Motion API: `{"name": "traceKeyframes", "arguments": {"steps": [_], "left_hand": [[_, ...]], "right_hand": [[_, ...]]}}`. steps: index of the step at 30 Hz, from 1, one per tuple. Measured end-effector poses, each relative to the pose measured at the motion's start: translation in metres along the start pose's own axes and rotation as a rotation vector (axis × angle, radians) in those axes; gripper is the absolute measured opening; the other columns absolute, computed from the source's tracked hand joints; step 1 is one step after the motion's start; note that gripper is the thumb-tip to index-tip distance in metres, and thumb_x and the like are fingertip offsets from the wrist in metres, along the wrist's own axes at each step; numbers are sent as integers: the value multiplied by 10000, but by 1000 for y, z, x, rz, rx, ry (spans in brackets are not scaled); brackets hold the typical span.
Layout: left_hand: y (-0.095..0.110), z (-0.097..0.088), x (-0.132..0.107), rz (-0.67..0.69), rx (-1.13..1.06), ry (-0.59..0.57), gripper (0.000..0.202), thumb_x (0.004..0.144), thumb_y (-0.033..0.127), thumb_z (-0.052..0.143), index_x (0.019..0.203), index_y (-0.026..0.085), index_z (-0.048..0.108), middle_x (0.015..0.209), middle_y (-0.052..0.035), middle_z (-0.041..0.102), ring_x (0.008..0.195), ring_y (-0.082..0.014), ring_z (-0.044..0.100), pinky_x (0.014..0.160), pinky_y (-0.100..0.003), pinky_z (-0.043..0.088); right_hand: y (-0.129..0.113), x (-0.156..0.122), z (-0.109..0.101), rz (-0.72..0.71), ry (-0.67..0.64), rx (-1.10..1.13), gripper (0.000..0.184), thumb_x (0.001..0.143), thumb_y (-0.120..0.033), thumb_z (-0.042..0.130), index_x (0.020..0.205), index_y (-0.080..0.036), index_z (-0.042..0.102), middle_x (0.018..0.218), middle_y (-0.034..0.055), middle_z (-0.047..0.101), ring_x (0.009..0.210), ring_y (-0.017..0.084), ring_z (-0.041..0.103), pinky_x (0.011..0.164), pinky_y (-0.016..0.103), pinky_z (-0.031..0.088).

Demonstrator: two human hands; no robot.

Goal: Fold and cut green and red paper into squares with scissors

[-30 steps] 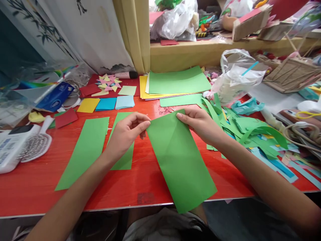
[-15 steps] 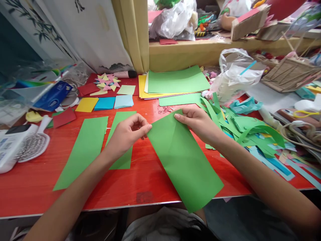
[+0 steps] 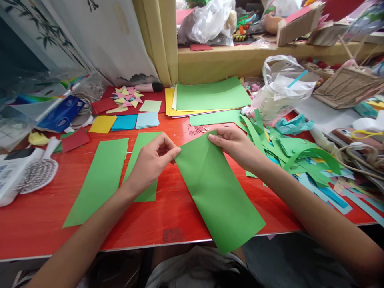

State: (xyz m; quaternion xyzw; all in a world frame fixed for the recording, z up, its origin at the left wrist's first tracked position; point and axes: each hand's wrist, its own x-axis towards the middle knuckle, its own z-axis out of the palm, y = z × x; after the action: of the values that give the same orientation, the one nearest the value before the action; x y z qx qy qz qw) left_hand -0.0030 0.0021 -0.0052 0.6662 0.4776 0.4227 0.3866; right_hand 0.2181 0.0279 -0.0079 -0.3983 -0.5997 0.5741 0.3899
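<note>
A rectangular sheet of green paper [image 3: 220,196] hangs tilted between my hands, its lower end reaching past the table's front edge. My left hand [image 3: 157,160] pinches its upper left corner between thumb and fingers. At the top right corner, my right hand [image 3: 231,140] grips it, thumb on top. A faint diagonal crease runs down from near the right thumb. On the red table [image 3: 120,240] to the left lie a wide green strip [image 3: 97,180] and a second green strip [image 3: 148,188], the latter partly covered by my left hand and wrist.
A stack of coloured paper [image 3: 210,94] lies at the back. Green and blue scraps [image 3: 306,156] heap up at right, beside a plastic bag with a cup [image 3: 282,96]. Small coloured squares [image 3: 124,122], a paper star [image 3: 127,98] and a hairbrush [image 3: 40,172] are at left.
Both hands keep their hold on the green sheet. Its lower end has shifted very slightly to the left, and the view has moved a little.
</note>
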Motion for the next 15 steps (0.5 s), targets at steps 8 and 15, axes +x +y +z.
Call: {"name": "traceKeyframes", "arguments": {"steps": [8, 15], "left_hand": [[-4, 3, 0, -2, 7, 69, 175, 785, 275, 627, 751, 198, 473, 685, 27, 558, 612, -99, 550, 577, -242, 456], [-7, 9, -4, 48, 16, 145, 177, 802, 236, 598, 875, 232, 437, 708, 45, 510, 615, -93, 501, 589, -241, 424]], "right_hand": [[0, 0, 2, 12, 14, 0, 214, 832, -380, 588, 762, -179, 601, 751, 8, 624, 683, 128, 572, 618, 250, 457], [-1, -1, 4, 25, 52, -49, 201, 838, -367, 579, 776, -177, 602, 741, 13, 611, 735, 154, 586, 672, 281, 466]]}}
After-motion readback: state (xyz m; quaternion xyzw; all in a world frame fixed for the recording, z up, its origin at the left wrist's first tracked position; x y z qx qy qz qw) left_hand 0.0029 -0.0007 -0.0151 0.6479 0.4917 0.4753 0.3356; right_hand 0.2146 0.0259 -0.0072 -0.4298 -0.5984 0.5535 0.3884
